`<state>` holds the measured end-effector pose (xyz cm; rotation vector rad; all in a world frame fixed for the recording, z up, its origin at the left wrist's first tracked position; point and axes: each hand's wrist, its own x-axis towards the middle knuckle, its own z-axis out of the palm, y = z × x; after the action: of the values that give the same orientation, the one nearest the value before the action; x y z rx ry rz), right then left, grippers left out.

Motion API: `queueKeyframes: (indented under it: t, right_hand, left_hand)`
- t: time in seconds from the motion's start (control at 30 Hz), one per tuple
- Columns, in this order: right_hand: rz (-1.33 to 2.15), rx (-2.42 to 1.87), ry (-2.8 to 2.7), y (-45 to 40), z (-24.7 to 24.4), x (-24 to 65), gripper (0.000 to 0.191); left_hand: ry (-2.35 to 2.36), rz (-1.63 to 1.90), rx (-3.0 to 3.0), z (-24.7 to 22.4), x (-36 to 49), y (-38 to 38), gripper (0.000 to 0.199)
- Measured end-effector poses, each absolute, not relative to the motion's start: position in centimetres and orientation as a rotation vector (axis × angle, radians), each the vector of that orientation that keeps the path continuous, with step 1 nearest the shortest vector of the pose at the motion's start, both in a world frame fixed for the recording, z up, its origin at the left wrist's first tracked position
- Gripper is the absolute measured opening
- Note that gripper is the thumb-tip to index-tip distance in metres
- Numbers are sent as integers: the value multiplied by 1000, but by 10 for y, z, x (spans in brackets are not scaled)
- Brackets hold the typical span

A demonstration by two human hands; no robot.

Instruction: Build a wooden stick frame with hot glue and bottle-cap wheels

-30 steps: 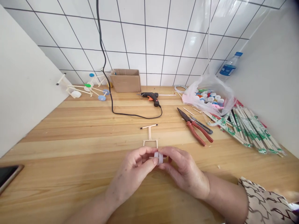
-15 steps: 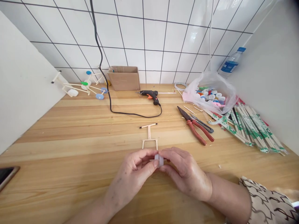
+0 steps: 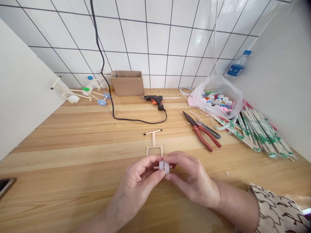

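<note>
Two whitish bottle caps (image 3: 164, 166) stand on edge side by side between my hands, with a thin wooden stick (image 3: 156, 167) showing on either side of them. My left hand (image 3: 142, 181) pinches the left cap with thumb and fingers. On the right cap, my right hand (image 3: 190, 176) closes its thumb and fingertips. Just beyond my fingers lies a frame of wooden sticks (image 3: 154, 147), with a crossbar that has dark tips at its far end. My fingers hide the frame's near end, so I cannot tell whether it touches the caps.
Pliers (image 3: 201, 131) and snips (image 3: 209, 128) lie to the right. Behind are a glue gun (image 3: 154, 99) with its black cord (image 3: 113, 103), and a cardboard box (image 3: 127, 83). A bag of caps (image 3: 215, 97) and wrapped chopsticks (image 3: 267, 132) sit right. A stick model (image 3: 86, 90) stands left.
Both hands keep hold of the caps. The stick through them shows more clearly now, and the caps are slightly tilted. The whole view has shifted a little.
</note>
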<state>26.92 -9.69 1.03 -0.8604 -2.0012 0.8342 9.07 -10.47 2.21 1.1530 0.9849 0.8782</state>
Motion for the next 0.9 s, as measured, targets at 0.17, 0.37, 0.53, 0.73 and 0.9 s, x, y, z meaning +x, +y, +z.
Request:
queueKeyframes:
  t: [0.17,0.37,0.53,0.73,0.9]
  right_hand:
    - [999,-875,-1856,-96,13,265,30]
    - [1054,-886,-1761,-100,10,262,31]
    - [997,-892,-1764,-101,5,262,29]
    - [931,-940,-1828,-99,6,263,24]
    - [1172,-952,-1735,-96,13,265,18]
  left_hand:
    - [992,905,1158,27,92,-104,16]
    - [1089,909,1169,25,92,-105,19]
    - [1103,916,1232,20,91,-108,21]
    - [1181,968,1357,13,91,-109,20]
    - [1206,1008,1388,13,92,-109,21]
